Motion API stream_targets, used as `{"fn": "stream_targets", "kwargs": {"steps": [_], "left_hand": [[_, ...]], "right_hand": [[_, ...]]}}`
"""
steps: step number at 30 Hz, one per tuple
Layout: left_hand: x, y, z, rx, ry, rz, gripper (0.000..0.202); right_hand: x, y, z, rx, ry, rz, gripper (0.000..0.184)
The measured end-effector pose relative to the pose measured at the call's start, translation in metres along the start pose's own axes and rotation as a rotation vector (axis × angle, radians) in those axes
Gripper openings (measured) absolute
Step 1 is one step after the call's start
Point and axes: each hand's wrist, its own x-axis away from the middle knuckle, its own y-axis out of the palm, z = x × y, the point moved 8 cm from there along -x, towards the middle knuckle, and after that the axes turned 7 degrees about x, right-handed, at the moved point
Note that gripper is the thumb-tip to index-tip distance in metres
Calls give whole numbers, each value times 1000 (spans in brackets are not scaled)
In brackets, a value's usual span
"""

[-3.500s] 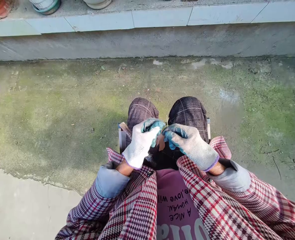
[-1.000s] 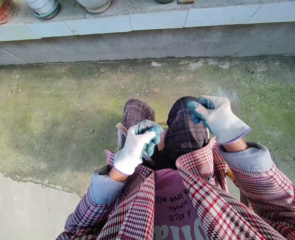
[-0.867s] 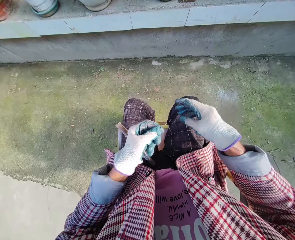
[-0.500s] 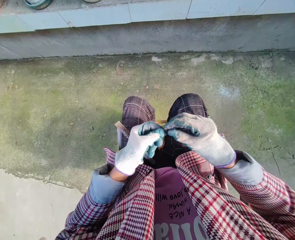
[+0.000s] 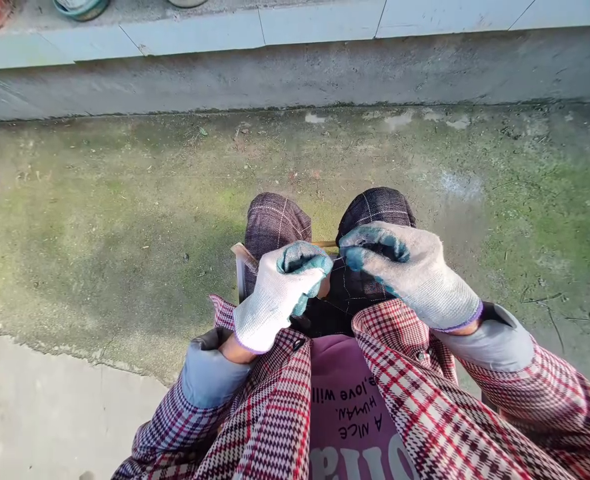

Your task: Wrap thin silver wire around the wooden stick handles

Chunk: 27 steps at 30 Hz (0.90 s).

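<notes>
The gap between the two gloved hands has just opened. Half a second ago their tips met over the lap; now the right hand (image 5: 409, 269) has drawn slightly away toward the inner edge of the right knee (image 5: 377, 207), while the left hand (image 5: 279, 291) has scarcely shifted. A second ago the right hand was out over that knee, well apart from its partner, so it reads as the travelling hand and the left as the anchor.

In the gap there appears to be a thin pale strand (image 5: 337, 259) — very faint, its full length impossible to follow. It lies above the lap, between the inner edges of the two knees, just in front of a narrow yellowish bar (image 5: 325, 244). The left fingers are curled closed, seemingly pinching one end of it. The right thumb and forefinger are bent close together at the other side, but I cannot tell whether they grip the strand or merely touch it.

For the work, this small separation suggests a fine pull or adjustment rather than a release. A flat wooden piece (image 5: 245, 257) slants past the outer edge of the left knee (image 5: 277, 217) — its lower end is hidden behind the left glove.
</notes>
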Motion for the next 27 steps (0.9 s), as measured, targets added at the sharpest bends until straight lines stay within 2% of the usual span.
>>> {"fn": "stream_targets", "kwargs": {"steps": [2,5,10,15,20,27], "left_hand": [[3,-2,11,-48,109,30,4],[11,-1,23,-112,266,37,2],[21,4,27,-194,390,-1,5],[24,4,31,-298,489,7,12],[30,6,36,-496,594,5,14],[32,9,36,-607,629,-5,12]], "right_hand": [[0,-2,0,25,-8,6,14],[1,5,-5,60,-85,-78,14],[3,10,-11,93,-145,-81,12],[4,14,-4,-12,-63,-105,14],[5,14,-1,-205,51,-149,27],[4,22,7,-417,143,-207,33]]}}
